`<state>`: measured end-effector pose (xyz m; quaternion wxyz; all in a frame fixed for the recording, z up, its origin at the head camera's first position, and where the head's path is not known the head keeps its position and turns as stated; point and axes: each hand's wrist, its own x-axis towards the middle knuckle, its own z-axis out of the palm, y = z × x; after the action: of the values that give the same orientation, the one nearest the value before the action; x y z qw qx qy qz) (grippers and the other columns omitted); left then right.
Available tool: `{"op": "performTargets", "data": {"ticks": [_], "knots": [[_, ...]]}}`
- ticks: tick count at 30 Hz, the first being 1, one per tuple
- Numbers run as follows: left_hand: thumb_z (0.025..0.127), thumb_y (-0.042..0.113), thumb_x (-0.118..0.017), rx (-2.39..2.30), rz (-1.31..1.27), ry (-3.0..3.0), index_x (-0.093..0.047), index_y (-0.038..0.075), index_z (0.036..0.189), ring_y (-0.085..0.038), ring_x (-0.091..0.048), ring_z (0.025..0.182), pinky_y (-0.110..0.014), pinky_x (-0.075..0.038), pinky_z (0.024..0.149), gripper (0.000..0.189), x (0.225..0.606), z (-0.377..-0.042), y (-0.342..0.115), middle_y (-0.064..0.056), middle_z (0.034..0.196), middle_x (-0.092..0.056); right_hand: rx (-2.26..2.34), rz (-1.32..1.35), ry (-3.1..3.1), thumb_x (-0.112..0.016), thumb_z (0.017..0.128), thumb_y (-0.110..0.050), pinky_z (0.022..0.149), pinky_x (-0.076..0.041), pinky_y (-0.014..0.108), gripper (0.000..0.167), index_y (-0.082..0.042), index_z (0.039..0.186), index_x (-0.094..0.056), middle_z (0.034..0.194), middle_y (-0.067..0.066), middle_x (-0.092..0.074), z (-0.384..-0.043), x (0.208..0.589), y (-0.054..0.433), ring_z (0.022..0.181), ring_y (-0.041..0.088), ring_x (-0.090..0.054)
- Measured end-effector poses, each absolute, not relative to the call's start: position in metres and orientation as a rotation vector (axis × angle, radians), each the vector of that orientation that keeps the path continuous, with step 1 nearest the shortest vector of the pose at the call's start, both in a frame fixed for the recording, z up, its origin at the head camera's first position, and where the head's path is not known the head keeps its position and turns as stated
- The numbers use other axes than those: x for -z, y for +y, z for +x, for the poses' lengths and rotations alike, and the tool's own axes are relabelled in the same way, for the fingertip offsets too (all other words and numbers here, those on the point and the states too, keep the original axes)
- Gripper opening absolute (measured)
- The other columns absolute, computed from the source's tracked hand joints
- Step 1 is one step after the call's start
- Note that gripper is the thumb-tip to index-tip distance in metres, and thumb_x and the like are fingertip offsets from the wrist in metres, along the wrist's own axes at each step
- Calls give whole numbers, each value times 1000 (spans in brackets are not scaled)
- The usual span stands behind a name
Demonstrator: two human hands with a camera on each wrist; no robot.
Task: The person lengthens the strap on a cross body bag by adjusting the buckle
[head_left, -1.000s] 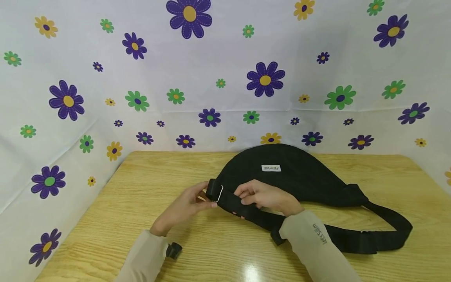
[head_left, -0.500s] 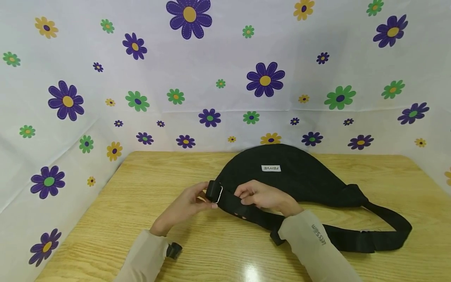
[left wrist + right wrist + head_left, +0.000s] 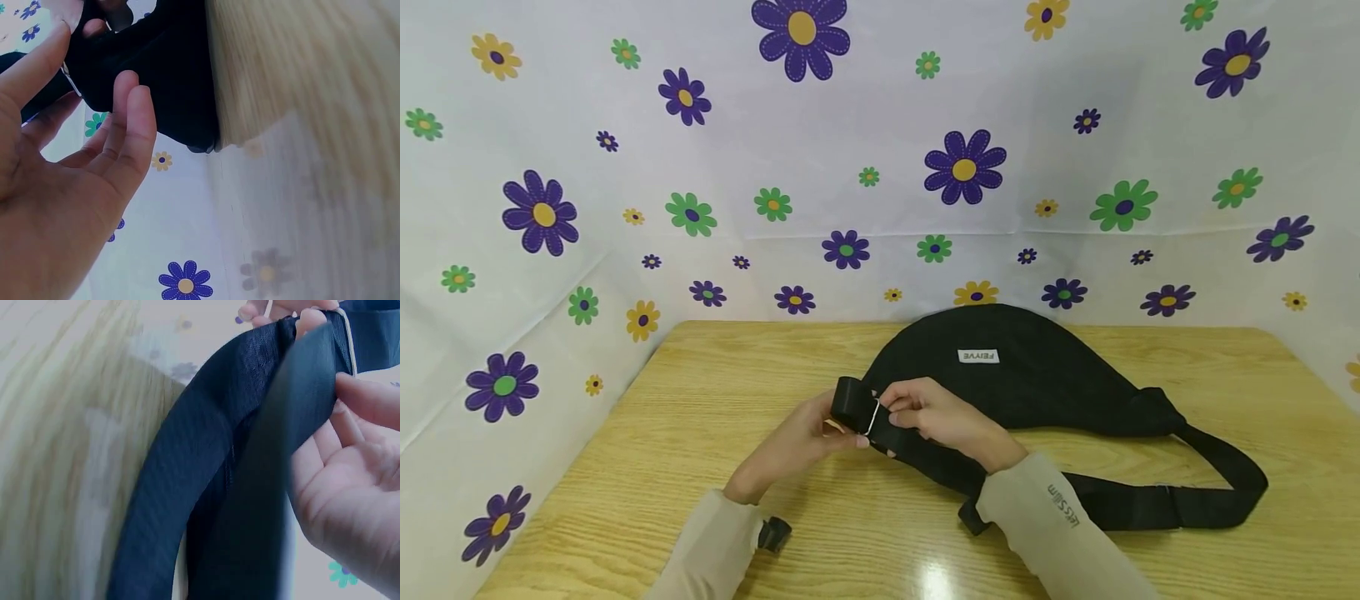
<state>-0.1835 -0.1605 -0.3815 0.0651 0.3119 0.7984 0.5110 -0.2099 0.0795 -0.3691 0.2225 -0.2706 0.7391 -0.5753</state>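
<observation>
A black waist bag (image 3: 1045,387) with a white label lies on the table, its wide strap (image 3: 936,462) in front of it. My left hand (image 3: 797,442) pinches the strap at a metal slide buckle (image 3: 873,417), where a strap loop (image 3: 852,402) stands out to the left. In the left wrist view, two fingers of that hand extend beside the black fabric (image 3: 165,75). Just right of the buckle, my right hand (image 3: 947,421) pinches the strap between thumb and fingers. Strap lengths (image 3: 187,462) run down from it in the right wrist view.
The wooden table (image 3: 700,400) reaches back to a white cloth (image 3: 730,150) printed with flowers. The rest of the strap (image 3: 1213,507) bends round at the right, with a second slider on it. A small black device (image 3: 773,534) sits at my left cuff.
My right hand has slid left along the strap to the buckle. The loop at the left has grown and tilted; the strap at the right has shifted slightly left.
</observation>
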Motion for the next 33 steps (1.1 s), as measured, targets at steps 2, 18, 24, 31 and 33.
{"op": "performTargets", "data": {"ticks": [2, 18, 24, 31, 33], "knots": [[92, -1, -73, -1535, 933, 2416, -59, -9, 128, -18, -63, 90, -32, -57, 77, 40, 380, -183, -161, -13, 107, -67, 1566, -740, 2045, -53, 98, 5, 51, -28, 20, 19, 10, 114, -62, 91, 6, -71, -211, 369, 81, 52, 8, -34], [94, 1, -72, -1541, 921, 2402, -60, -11, 126, -17, -66, 93, -32, -57, 79, 36, 382, -185, -162, -15, 109, -69, 1402, -906, 2025, -54, 94, 10, 64, -38, 22, 12, 10, 102, -63, 67, -7, -45, -220, 371, 102, 61, 7, -40], [97, 4, -69, -1524, 884, 2360, -54, -7, 140, -20, -64, 98, -31, -56, 82, 47, 381, -181, -160, -17, 117, -68, 1529, -889, 2030, -53, 93, 12, 68, -40, 24, 11, 10, 99, -63, 73, -2, -58, -216, 375, 89, 70, 12, -48], [96, 5, -70, -1515, 875, 2388, -56, -7, 135, -19, -64, 96, -32, -54, 83, 43, 382, -179, -160, -15, 114, -67, 1612, -863, 2034, -54, 93, 11, 77, -47, 24, 14, 13, 103, -64, 90, 9, -73, -212, 374, 81, 77, 10, -63], [96, 5, -70, -1520, 879, 2390, -56, -7, 134, -18, -64, 96, -32, -54, 84, 43, 382, -179, -160, -14, 113, -67, 1620, -849, 2044, -54, 93, 10, 68, -44, 22, 14, 13, 103, -64, 88, 8, -72, -211, 373, 80, 67, 8, -57]]}}
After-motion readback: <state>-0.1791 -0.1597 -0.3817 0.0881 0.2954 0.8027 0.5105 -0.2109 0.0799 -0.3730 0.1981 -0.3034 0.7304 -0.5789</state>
